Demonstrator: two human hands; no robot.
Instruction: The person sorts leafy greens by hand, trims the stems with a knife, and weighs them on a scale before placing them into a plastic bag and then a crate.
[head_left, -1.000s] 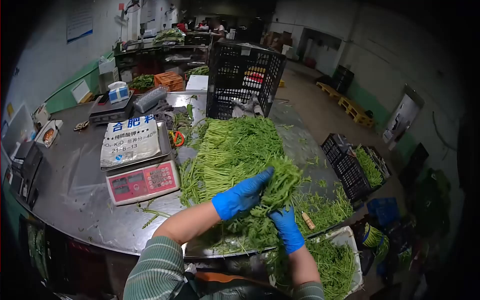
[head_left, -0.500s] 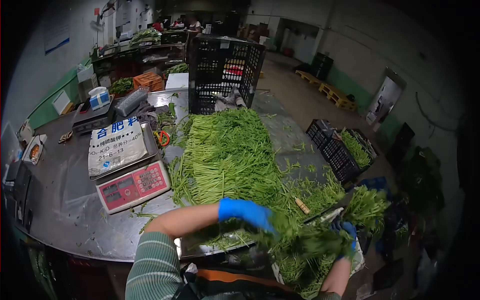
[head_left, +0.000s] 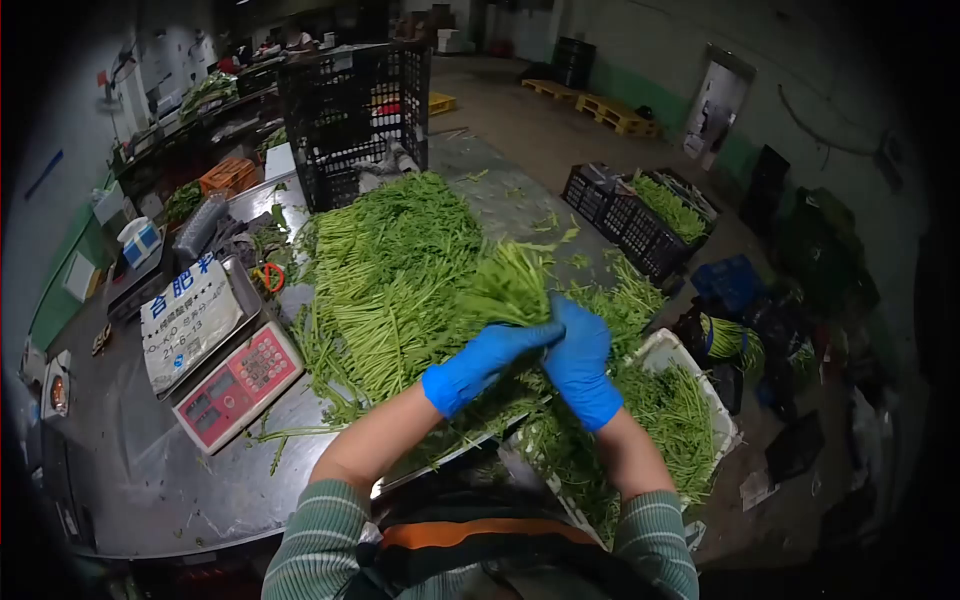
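Note:
In blue gloves, both my hands are closed together on a bunch of leafy green stems [head_left: 505,285], its leafy end pointing up and away from me. My left hand [head_left: 490,362] wraps it from the left, and my right hand [head_left: 583,362] grips it from the right. Part of the bunch is hidden behind the gloves. Just beyond it, a broad pile of the same greens [head_left: 370,270] lies on the metal table, stems to the left and leaves to the right. Below my right forearm, a white crate [head_left: 728,425] is filled with loose greens.
A scale with a red panel [head_left: 240,385] stands at the left, bearing a printed sack [head_left: 195,320]. A tall black crate [head_left: 350,120] stands at the table's far end. Orange-handled scissors [head_left: 270,277] lie beside the pile. Black crates with greens [head_left: 640,215] are at the right.
My right hand has come from over the white crate up and left to my left hand, with greens in it. Both hands now meet on the bunch. The view has turned right.

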